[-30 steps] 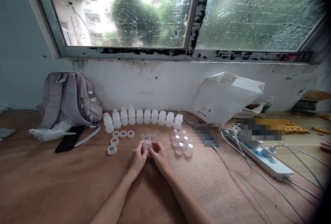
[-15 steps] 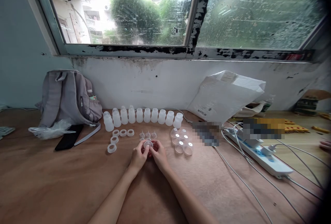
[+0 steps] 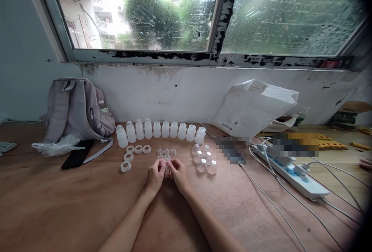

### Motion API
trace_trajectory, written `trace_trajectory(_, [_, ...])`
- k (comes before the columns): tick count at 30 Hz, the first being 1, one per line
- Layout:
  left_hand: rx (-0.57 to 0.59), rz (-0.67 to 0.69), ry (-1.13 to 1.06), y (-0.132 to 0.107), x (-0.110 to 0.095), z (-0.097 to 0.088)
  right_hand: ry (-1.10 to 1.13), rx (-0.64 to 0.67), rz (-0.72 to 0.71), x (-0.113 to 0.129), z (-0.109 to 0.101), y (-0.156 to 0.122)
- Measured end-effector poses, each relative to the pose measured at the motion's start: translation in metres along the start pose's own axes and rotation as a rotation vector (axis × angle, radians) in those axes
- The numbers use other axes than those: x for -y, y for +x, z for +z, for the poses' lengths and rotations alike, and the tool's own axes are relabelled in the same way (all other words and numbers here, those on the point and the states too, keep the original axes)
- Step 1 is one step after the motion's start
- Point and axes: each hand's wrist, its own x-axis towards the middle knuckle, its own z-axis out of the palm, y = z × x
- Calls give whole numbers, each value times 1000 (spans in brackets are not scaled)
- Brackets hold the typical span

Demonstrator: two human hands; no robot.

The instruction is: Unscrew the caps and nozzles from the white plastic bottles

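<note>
My left hand (image 3: pixel 155 177) and my right hand (image 3: pixel 178 173) meet over the wooden table (image 3: pixel 58 205), fingers pinched together on a small clear plastic piece (image 3: pixel 166 161) that they mostly hide. Just beyond the fingertips stand three small clear nipples (image 3: pixel 166 151). Several white rings (image 3: pixel 136 152) lie to the left. Several clear domed caps (image 3: pixel 204 160) lie to the right. A row of several translucent white bottles (image 3: pixel 161 130) stands along the wall behind them.
A grey backpack (image 3: pixel 77 108) leans at the back left, with a plastic bag (image 3: pixel 55 147) and a black phone (image 3: pixel 77 159) beside it. A white parcel bag (image 3: pixel 252 106) leans at the back right. A power strip (image 3: pixel 296 176) with cables lies right. Another person's fingers (image 3: pixel 366 163) show at the right edge.
My fingers have closed further over the clear piece, so less of it shows. The hands stay in the same spot.
</note>
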Motion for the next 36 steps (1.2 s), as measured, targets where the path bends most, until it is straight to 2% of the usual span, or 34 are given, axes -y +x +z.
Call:
trace_trajectory(19, [-27,-54,-66,-2,-5,1,-56,-55,-34,6,1,-4])
trace_trajectory(30, [-56,-9,-3,-1,1,1,-109,-70,-60,-5,1,-3])
trace_trajectory(36, [-15,14,33,0,4,1,-158,-66,-80,-3,1,-4])
